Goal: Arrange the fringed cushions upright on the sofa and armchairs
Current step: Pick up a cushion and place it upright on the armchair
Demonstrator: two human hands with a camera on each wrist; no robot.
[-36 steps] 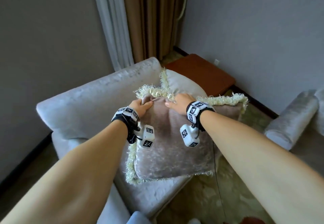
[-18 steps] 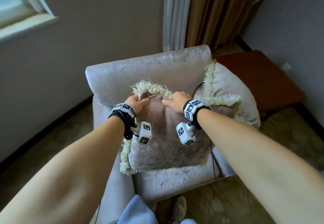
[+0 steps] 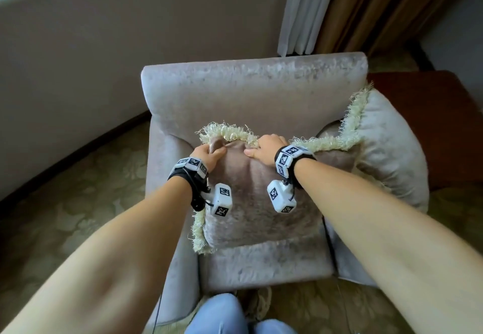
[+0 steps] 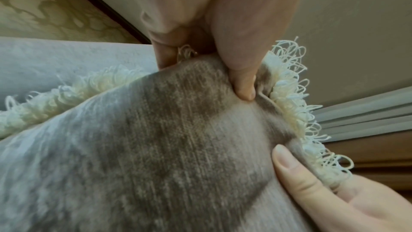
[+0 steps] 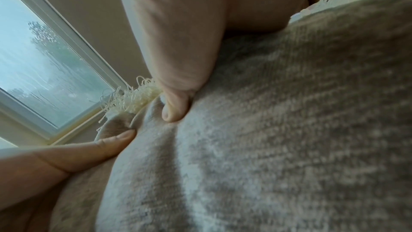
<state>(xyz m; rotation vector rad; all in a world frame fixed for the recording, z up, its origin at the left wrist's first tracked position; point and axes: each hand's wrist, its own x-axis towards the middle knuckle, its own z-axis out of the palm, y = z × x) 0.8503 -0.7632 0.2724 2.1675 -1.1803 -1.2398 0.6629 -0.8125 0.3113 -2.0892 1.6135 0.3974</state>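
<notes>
— Holding the top edge, both of them? Why there?

— Because a soft cushion (image 3: pixel 258 203) stands best when steered from above. The left hand (image 3: pixel 209 154) pinches a fold of velvet just under the fringe (image 3: pixel 227 132), thumb in front and fingers curled behind; the right hand (image 3: pixel 266 148), just beside it, grips the same edge, thumb pressed into the face.

— And the cushion itself?

— Below both hands, bottom edge on the armchair (image 3: pixel 251 93) seat, leaning toward the backrest beyond the knuckles. A second cushion (image 3: pixel 386 145) sits beyond the right wrist, propped over the arm.

— Nearly done, then?

— Likely; it probably needs settling back.
</notes>
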